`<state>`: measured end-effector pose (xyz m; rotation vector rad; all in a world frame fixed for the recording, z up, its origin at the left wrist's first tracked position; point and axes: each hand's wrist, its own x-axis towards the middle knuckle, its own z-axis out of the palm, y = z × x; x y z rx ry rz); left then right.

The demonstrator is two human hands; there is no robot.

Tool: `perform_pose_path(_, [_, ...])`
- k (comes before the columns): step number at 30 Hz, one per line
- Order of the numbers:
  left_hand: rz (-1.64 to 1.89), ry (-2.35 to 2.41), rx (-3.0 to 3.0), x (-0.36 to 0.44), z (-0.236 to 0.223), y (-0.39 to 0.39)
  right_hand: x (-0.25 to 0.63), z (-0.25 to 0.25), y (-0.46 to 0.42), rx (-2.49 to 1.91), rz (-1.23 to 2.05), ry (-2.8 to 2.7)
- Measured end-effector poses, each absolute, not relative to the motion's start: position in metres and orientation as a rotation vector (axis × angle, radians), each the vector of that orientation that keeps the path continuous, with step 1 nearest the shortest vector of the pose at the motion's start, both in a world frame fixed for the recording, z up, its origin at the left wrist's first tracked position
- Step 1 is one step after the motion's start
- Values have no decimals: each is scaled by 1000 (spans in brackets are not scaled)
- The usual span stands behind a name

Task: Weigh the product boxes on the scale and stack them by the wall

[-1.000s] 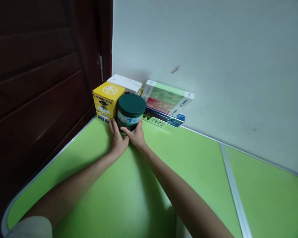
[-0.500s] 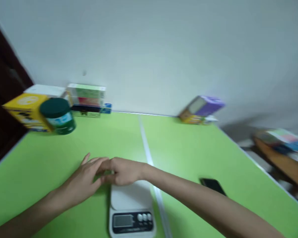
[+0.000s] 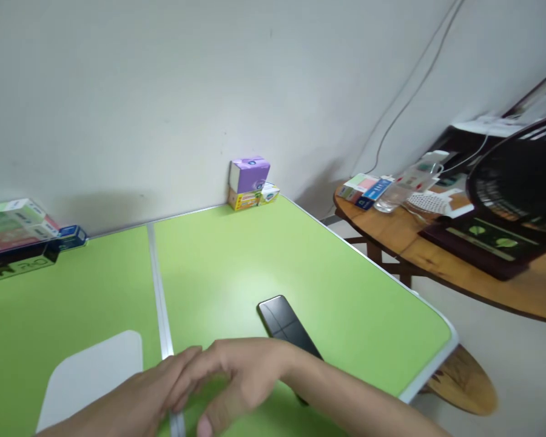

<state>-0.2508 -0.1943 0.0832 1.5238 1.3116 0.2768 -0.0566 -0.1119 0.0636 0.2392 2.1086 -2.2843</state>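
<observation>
My left hand (image 3: pixel 152 385) and my right hand (image 3: pixel 248 370) meet at the bottom centre, over the table's metal seam. Bent fingers of the right hand rest across the left one, and its thumb stands apart below. The left hand's fingers are partly covered by the right; the visible one is stretched out. Neither hand shows an object in it. To the left lies the white plate of a kitchen scale (image 3: pixel 97 373), partly behind my left forearm; its display is out of sight. A black phone (image 3: pixel 289 325) lies beyond my right wrist, which covers part of it.
Against the wall, a purple pack (image 3: pixel 250 176) sits on a yellow box (image 3: pixel 246 199). Stacked boxes (image 3: pixel 16 233) stand at the left edge. Right of the green table (image 3: pixel 346 285), a wooden table (image 3: pixel 391 240) bears a fan (image 3: pixel 523 176), a clear jug (image 3: pixel 414 179) and small boxes.
The view has swung right, bringing the wooden table and fan into sight. My hands, still touching, have moved from the scale's far end to its right, nearer the phone.
</observation>
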Motion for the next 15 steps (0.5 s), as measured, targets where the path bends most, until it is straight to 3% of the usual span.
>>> perform_pose_path(5, [262, 1267, 1588, -203, 86, -121, -3, 41, -64, 360, -2828, 1918])
perform_pose_path(8, [373, 1474, 1718, -177, 74, -49, 18, 27, -10, 843, -2918, 2222])
perform_pose_path(11, [694, 1657, 1704, -153, 63, 36, 31, 14, 66, 1625, -2793, 2570])
perform_pose_path(15, [1142, 1522, 1600, -120, 59, 136, 42, 8, 182, 2175, -2351, 2908])
